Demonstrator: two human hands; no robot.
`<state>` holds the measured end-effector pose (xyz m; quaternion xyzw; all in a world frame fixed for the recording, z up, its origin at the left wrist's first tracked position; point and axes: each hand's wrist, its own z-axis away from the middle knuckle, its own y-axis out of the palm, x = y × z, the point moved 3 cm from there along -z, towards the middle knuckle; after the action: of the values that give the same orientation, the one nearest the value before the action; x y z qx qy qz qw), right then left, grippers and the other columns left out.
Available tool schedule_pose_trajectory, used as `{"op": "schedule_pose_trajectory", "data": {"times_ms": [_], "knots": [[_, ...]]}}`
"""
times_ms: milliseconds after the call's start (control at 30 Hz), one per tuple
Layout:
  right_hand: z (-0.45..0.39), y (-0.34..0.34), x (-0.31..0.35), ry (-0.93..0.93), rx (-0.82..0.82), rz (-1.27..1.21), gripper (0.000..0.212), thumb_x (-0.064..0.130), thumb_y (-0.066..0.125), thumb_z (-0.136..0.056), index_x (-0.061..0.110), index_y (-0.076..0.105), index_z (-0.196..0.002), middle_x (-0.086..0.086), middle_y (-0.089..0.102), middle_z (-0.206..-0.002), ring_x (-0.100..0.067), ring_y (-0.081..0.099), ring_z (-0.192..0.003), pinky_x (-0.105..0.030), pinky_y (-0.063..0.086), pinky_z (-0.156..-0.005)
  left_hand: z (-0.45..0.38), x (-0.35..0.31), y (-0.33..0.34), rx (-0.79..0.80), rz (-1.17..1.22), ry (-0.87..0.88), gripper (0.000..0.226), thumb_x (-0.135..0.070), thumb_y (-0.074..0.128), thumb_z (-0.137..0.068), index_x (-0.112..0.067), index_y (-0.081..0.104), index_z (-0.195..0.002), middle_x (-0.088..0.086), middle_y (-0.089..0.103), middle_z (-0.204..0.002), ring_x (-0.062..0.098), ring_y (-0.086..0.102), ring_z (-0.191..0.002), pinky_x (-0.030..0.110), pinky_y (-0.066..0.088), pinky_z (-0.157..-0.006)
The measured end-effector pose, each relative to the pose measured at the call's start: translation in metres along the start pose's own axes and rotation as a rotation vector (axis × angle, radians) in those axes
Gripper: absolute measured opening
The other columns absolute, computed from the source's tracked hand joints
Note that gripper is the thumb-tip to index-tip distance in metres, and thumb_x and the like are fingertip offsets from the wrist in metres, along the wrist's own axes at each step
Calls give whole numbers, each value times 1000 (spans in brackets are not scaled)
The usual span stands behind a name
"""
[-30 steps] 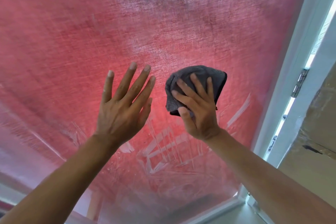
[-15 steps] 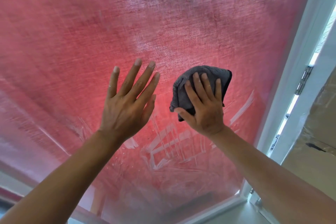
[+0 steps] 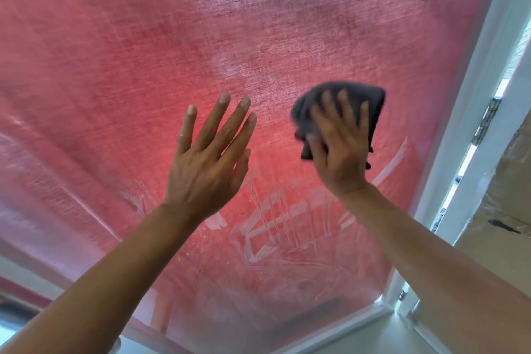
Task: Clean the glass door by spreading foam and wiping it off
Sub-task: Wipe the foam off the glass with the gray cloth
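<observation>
The glass door [image 3: 143, 72] fills the view, with a red woven curtain behind it. White foam streaks [image 3: 281, 224] smear the glass below my hands. My right hand [image 3: 339, 149] presses a dark grey cloth [image 3: 365, 100] flat against the glass with straight fingers; the cloth shows above and left of the fingers and is blurred by motion. My left hand [image 3: 209, 158] is raised beside it with fingers spread and straight, holding nothing; I cannot tell whether it touches the glass.
The white door frame [image 3: 465, 112] runs down the right side with a metal hinge [image 3: 485, 121]. A bright gap lies beyond the frame, next to a beige wall [image 3: 502, 210]. The frame's bottom rail [image 3: 339, 330] crosses the lower edge.
My right hand has slid the cloth to the right across the glass and is now blurred. My left hand has stayed spread, drifting slightly right.
</observation>
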<state>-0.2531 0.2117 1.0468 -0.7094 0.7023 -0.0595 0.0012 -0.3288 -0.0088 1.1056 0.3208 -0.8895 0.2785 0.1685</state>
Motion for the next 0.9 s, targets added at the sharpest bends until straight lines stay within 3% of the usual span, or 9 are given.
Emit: {"op": "schedule_pose_trajectory", "data": {"times_ms": [100,200,300,500,633,733,900], "knots": [[-28,14,17,183,-134,-60,37,27,47,-110,11,57,-142,-8,54,-150,-29,33,-150,-59,15,-124,1,0,-1,-1,12,2,50,-18,58,-103,-5,49,-150,12,38,-162,33,30,-152,57,8,-126],[-3,16,39,-10,-5,-95,38,29,45,-110,16,53,-144,-2,50,-152,-25,29,-153,-57,13,-124,2,2,-2,-9,20,-5,51,-17,58,-102,-3,48,-150,12,37,-162,32,28,-153,55,9,-127],[30,3,37,-202,149,-22,36,28,43,-110,18,52,-143,0,51,-148,-26,38,-147,-56,18,-124,9,6,-3,-5,30,-22,53,-17,59,-102,-3,46,-151,12,34,-164,30,22,-156,56,10,-127],[-26,22,58,143,-120,-96,35,23,49,-109,15,57,-142,5,48,-152,-26,31,-152,-60,16,-124,27,21,-15,1,17,-58,55,-21,58,-103,-5,43,-153,10,26,-167,30,17,-157,61,9,-125],[-6,34,102,-135,62,-117,39,29,45,-109,19,55,-145,2,48,-154,-25,31,-153,-58,14,-124,38,44,-28,-40,-57,-143,60,-26,53,-105,-7,33,-158,7,12,-171,30,12,-158,63,4,-125],[5,27,102,-322,147,-85,37,29,47,-108,21,57,-143,5,49,-152,-21,34,-151,-55,16,-124,50,59,-36,-21,-96,-156,61,-29,54,-105,-7,33,-158,10,17,-170,31,15,-158,64,5,-124],[-63,43,124,-75,-93,-146,34,25,55,-107,16,62,-139,-1,55,-149,-27,36,-150,-61,18,-122,58,66,-41,-11,-93,-149,59,-28,55,-105,-7,36,-157,12,25,-168,30,18,-157,63,5,-124]]}}
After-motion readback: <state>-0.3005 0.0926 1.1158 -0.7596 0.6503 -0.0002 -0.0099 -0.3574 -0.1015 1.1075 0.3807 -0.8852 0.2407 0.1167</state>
